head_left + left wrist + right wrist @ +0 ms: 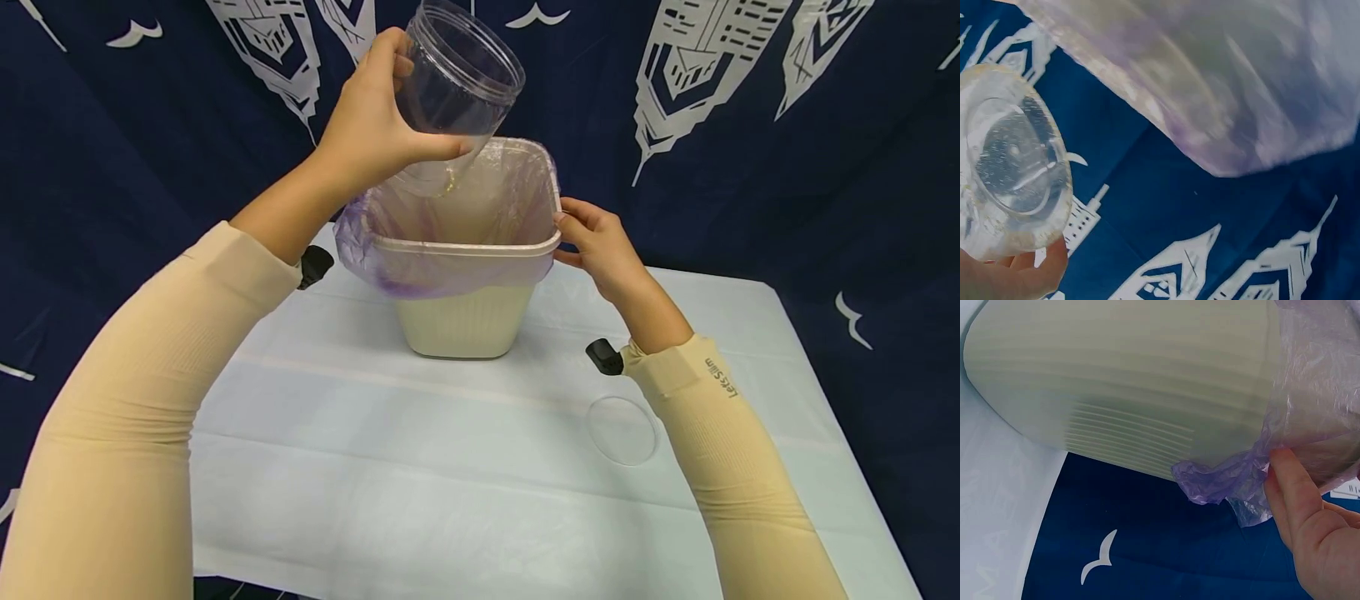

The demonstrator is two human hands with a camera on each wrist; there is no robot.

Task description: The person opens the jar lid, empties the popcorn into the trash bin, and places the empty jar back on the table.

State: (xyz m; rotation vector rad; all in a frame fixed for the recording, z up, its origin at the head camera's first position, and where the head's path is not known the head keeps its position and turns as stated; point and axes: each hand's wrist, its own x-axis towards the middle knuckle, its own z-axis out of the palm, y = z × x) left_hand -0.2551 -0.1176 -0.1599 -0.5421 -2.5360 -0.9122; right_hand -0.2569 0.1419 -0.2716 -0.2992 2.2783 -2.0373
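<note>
My left hand (371, 112) grips a clear plastic jar (450, 92) above the bin, thumb on one side and fingers on the other. The jar is tilted, its threaded mouth uncovered at the upper right, with small yellowish bits near its base. In the left wrist view the jar's round base (1016, 156) shows. Below it a cream trash bin (465, 317) stands on the table, lined with a thin purple bag (442, 271) folded over the rim. At the bin's right side my right hand (603, 250) holds the rim through the bag, as the right wrist view also shows.
A thin clear round disc (622, 430) lies on the white-covered table (412, 500), near the right forearm. Behind the table hangs a dark blue cloth (750, 208) with white printed shapes. A black wrist camera (604, 357) sits on each wrist.
</note>
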